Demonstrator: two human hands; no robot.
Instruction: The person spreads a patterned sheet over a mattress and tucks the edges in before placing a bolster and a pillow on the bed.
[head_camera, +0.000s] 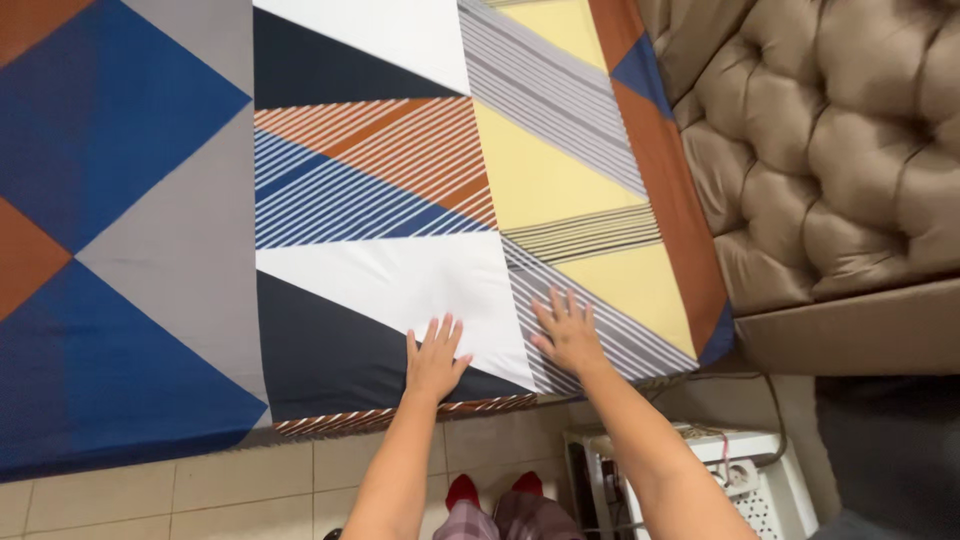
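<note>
Beige floor tiles (210, 495) run along the bottom of the view, and above them a bed fills most of the picture, seen from over its near edge. At the right stands a tufted tan headboard (850, 150), with a white rack (700, 480) on the floor below it.

Spread over the bed is a patterned sheet (400, 270) of large triangles: white, dark navy, pale yellow, rust stripes and blue stripes. To its left lies a second cloth (110, 250) in blue, grey and rust diamonds; whether it runs beneath the sheet cannot be told.

Both bare hands rest palm down on the patterned sheet, close to its near edge. The left hand (436, 358) lies flat with fingers spread, on the border between a white triangle and a navy one. The right hand (568, 335) also lies flat with fingers fanned, on a grey striped patch, just beside the left hand and slightly farther onto the bed. Neither hand pinches or grips any fabric.

From the hands, the sheet stretches away toward the far side of the bed, its long axis running straight ahead of the person. Its near right corner (715, 350) lies closer to the right hand; its left border (258, 300) is closer to the left hand.
</note>
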